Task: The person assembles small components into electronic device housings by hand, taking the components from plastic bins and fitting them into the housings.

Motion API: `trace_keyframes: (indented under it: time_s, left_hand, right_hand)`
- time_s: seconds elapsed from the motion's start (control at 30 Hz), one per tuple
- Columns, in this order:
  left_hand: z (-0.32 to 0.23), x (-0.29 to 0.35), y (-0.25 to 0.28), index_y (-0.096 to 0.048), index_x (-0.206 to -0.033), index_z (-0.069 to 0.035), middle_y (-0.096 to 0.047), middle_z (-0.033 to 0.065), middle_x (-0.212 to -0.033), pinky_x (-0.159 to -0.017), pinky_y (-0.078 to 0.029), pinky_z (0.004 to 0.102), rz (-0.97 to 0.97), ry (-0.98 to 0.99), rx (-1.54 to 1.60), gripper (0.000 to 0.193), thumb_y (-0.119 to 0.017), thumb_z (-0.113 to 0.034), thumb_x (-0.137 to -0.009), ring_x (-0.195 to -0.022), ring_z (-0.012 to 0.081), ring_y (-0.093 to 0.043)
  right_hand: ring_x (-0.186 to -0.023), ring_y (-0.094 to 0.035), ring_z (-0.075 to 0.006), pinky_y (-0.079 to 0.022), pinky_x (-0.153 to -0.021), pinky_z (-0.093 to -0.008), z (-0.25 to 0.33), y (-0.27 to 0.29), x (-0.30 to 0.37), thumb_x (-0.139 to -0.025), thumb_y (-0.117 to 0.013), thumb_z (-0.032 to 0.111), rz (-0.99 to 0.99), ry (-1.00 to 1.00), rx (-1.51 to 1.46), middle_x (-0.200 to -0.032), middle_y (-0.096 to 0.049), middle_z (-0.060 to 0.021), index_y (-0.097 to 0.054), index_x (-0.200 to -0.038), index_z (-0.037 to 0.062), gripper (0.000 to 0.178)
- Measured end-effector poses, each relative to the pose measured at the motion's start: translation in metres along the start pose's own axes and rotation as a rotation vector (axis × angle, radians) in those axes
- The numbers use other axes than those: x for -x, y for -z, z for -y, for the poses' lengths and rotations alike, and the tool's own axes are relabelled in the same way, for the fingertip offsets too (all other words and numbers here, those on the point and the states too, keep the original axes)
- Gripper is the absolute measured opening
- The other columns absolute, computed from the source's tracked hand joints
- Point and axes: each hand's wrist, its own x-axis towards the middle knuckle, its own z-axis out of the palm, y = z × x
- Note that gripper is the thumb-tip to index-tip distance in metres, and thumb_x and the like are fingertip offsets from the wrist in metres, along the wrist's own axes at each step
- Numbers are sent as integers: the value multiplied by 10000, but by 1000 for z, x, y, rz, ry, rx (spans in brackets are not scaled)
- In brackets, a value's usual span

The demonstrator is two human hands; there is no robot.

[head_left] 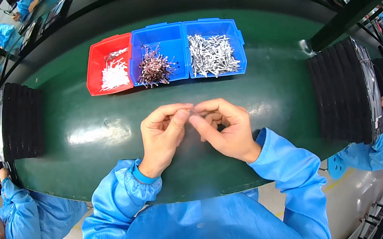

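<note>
My left hand (164, 133) and my right hand (223, 127) meet above the near middle of the green table (158, 99). Thumb and forefinger of each are pinched together, fingertips almost touching. A tiny greyish piece (192, 112) shows between the fingertips, too small to name. Beyond the hands stand three bins side by side. The red bin (93, 75) holds small white sticks (114, 75) and a silvery clump. Brown thin-legged parts (155, 67) lie in the middle blue bin (158, 34). Silvery-white small parts (214, 55) fill much of the right blue bin (242, 56).
Stacks of black trays stand at the table's left end (21, 120) and right end (344, 90). A dark green post (345, 17) rises at the back right. Co-workers in blue sit at the left (29, 220) and right (372, 153), others farther back.
</note>
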Motion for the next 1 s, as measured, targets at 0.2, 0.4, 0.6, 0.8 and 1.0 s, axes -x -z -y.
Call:
trace_keyframes:
  time_s: [0.2,0.4,0.6,0.8,1.0]
  left_hand:
    - [0,0,-6,-722,-1130,-9,-656,-5,-749,-443,-316,214,22,-86,-135,175,-662,-148,-1042,-523,20,-456]
    - [0,-2,3,-726,-1112,10,-719,16,-943,-645,-462,188,42,-179,-338,131,-662,-72,-1032,-797,28,-612]
    - [-5,-5,4,-684,-1125,6,-662,-35,-853,-606,-402,170,11,-108,-292,123,-639,-79,-1048,-713,-2,-529]
    - [-5,-6,4,-679,-1129,6,-610,-69,-776,-552,-315,180,-10,-40,-227,128,-633,-87,-1054,-633,-25,-421]
    - [-8,-6,5,-672,-1093,-17,-534,-74,-670,-452,-277,200,-35,-18,-250,194,-620,-202,-1072,-506,-4,-393]
  right_hand:
    - [-604,-591,-36,-422,-493,-192,-11,5,-2,-898,-759,-35,-80,139,113,-825,-694,-38,-722,-1024,-19,133]
    - [-594,-569,-30,-399,-484,-196,-3,15,-6,-874,-763,-51,6,248,365,-826,-680,-40,-750,-939,4,86]
    - [-617,-579,-25,-413,-506,-192,-6,21,-2,-912,-736,-38,9,124,283,-822,-677,-26,-694,-949,-2,67]
    - [-638,-596,-25,-436,-532,-184,-18,20,3,-935,-725,-21,-50,-7,158,-858,-698,-32,-650,-1042,-14,131]
    - [-586,-600,-30,-426,-478,-189,-6,18,-4,-828,-792,-67,-54,225,392,-876,-723,-52,-679,-1105,-5,306]
